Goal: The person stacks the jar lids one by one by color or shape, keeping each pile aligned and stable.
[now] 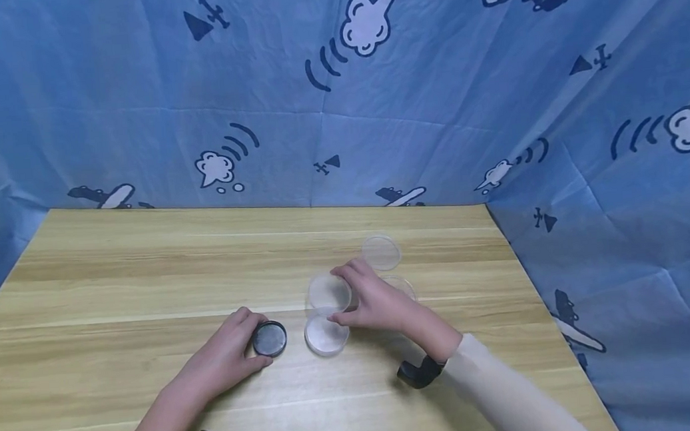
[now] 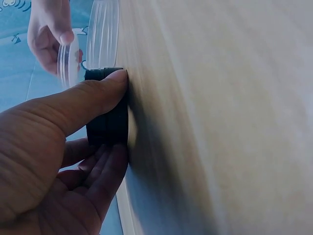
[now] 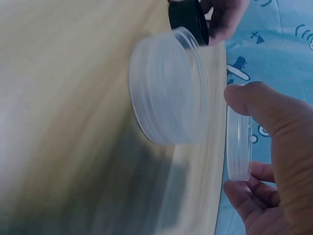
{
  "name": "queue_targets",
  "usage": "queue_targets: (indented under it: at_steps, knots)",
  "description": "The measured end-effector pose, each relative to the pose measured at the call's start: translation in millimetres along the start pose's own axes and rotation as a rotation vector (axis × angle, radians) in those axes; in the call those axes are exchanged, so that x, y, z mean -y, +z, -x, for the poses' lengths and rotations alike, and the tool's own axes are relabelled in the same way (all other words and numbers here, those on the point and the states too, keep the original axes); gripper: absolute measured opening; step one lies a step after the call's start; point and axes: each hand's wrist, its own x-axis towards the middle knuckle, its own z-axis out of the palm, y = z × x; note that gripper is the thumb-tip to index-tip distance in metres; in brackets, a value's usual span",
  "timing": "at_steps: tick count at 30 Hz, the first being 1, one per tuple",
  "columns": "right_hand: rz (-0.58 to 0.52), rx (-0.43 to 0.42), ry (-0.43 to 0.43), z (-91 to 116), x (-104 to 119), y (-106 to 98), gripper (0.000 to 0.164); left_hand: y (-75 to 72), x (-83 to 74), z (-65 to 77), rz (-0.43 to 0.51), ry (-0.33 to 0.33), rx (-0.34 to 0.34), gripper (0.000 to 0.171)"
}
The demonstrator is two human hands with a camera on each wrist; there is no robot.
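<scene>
My left hand (image 1: pixel 228 347) grips a low, round black container (image 1: pixel 269 339) by its sides, thumb on the near side and fingers around the far side. In the left wrist view a seam runs round its dark wall (image 2: pixel 108 122). My right hand (image 1: pixel 381 303) pinches a shallow clear plastic round lid (image 3: pixel 238 147) by its rim, between thumb and fingers. Seen from the right wrist, the lid is held on edge-on view, raised beside a taller clear round container (image 3: pixel 161 93). That clear container (image 1: pixel 327 337) stands on the table just right of the black one.
Two more clear round pieces lie behind my right hand: one flat disc (image 1: pixel 381 252) farther back and another (image 1: pixel 404 286) partly hidden by the hand. The wooden table (image 1: pixel 145 276) meets blue patterned cloth (image 1: pixel 280 153) at its back and right edges.
</scene>
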Motion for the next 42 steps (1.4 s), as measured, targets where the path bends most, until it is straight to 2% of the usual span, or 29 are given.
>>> queue_targets:
  at_steps: [17, 24, 42]
  knots:
    - [0.052, 0.044, -0.066, 29.5, 13.7, 14.7, 0.078, 2.1, -1.2, 0.6, -0.006, -0.008, -0.009, 0.052]
    - [0.07, 0.06, -0.061, 32.3, 14.9, 19.6, 0.078, 1.2, -1.6, -0.2, -0.01, -0.029, 0.002, 0.052]
    - [0.095, 0.046, -0.084, 36.9, 12.7, 23.8, 0.078, 1.7, 0.4, 0.3, -0.01, 0.003, -0.005, 0.053]
